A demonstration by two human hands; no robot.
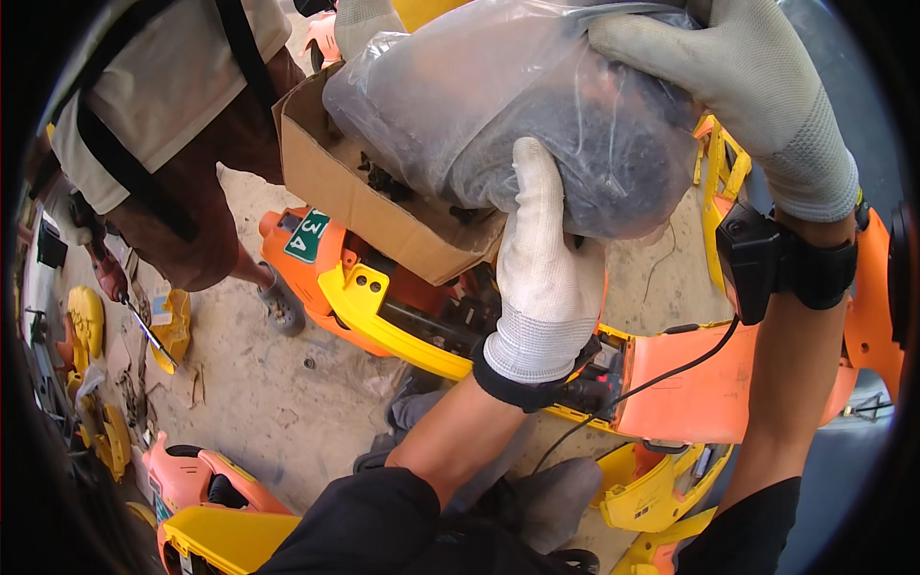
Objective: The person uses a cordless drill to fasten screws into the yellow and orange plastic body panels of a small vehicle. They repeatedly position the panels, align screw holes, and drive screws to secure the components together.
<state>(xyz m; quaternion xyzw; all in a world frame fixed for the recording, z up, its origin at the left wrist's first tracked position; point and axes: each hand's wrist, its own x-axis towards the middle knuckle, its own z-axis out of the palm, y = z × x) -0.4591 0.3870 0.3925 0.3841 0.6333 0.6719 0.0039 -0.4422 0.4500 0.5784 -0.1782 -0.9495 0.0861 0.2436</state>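
Note:
A clear plastic bag with dark, rounded contents is held up between my hands, over an open cardboard box. My left hand, in a white knit glove, grips the bag's near lower side, its thumb pressed on the plastic and its fingers hidden. At the upper right my gloved right hand is closed on the bag's top edge, partly cut off by the frame. Small black parts lie inside the box, partly under the bag. Beneath sits an orange and yellow scooter-like body with exposed innards.
A co-worker stands at the left, one hand holding a long-shafted screwdriver. Another gloved hand shows beyond the box. Yellow covers and an orange-pink body lie nearby. A cable hangs from my right wrist device.

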